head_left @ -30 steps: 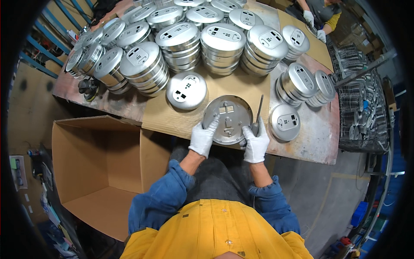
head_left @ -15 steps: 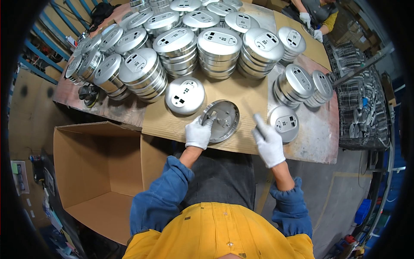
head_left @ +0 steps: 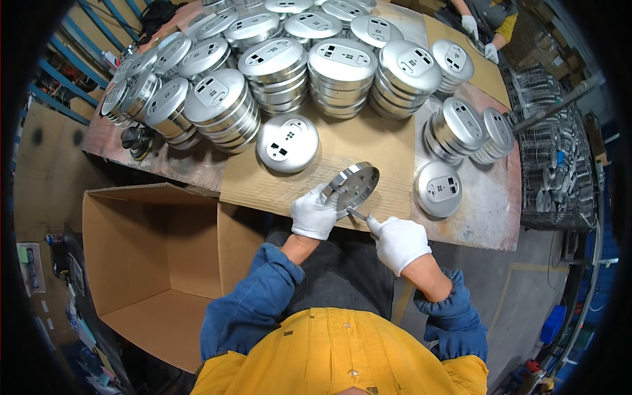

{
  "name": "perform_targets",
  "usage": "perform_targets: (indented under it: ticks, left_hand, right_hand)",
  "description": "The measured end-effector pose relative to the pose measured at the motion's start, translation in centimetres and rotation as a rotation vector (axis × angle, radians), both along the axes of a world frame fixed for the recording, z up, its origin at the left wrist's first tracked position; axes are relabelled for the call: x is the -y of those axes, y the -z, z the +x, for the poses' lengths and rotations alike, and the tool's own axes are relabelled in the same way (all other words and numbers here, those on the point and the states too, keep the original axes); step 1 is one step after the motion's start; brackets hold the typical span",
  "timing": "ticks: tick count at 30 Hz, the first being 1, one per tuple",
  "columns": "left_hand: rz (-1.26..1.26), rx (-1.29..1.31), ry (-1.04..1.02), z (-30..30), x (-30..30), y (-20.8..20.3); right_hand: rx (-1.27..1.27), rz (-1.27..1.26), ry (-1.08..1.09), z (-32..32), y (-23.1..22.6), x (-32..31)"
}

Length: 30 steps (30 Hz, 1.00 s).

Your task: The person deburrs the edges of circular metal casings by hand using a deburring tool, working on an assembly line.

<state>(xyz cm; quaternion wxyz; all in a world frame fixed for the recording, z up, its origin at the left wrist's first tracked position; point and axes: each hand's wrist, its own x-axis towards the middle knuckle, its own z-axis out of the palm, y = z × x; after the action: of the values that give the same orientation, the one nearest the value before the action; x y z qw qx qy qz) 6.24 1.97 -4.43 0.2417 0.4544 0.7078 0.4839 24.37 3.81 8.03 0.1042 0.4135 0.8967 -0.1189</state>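
My left hand (head_left: 315, 212), in a white glove, grips a round silver metal cover (head_left: 360, 185) by its near-left rim. The cover is tilted up on edge at the front of the cardboard-covered table, its hollow side turned to the right. In my gloved right hand (head_left: 401, 243) is a thin metal rod-like tool (head_left: 356, 213); its tip meets the cover's near rim, and its handle is hidden in the fist. Another cover (head_left: 288, 143), with cut-out openings, lies face up just beyond my left hand. A further single cover (head_left: 438, 189) rests to the right.
Stacks of silver covers (head_left: 342, 66) fill the far side of the table. An open cardboard box (head_left: 151, 250) stands at the left, below the table edge. A black object (head_left: 137, 141) sits at the left edge. A wire basket (head_left: 553, 158) of metal parts and a co-worker's gloved hands (head_left: 470, 26) are at right.
My left hand has tipped the cover up from lying flat and drawn it slightly right. My right hand has moved left and down, bringing the tool to the cover's rim.
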Motion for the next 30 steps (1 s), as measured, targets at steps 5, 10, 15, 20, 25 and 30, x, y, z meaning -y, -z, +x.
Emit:
perform_targets:
  ticks: [5, 10, 15, 20, 25, 30]
  left_hand:
    - [0.111, -0.155, -0.032, 0.6, 0.0, -2.3]
    - [0.098, -0.247, 0.009, 0.9, 0.2, -3.2]
    - [-0.019, -0.033, -0.080, 1.0, 0.1, -2.8]
    - [0.065, 0.061, -0.129, 0.6, -0.1, -0.3]
    - [0.059, 0.251, -0.163, 0.3, -0.5, -1.3]
    - [0.048, 0.253, -0.135, 0.0, -0.5, -1.0]
  right_hand:
    - [0.009, 0.002, -0.041, -0.3, -0.4, -0.4]
    - [0.131, -0.133, -0.081, -2.0, -2.0, -1.8]
    - [0.074, -0.052, -0.081, -1.4, -0.7, -0.6]
    - [0.050, -0.025, 0.001, 0.1, 2.8, 2.7]
    - [-0.123, 0.115, 0.120, 1.4, 7.2, 4.4]
    - [-0.251, 0.032, 0.208, 2.3, 3.7, 1.8]
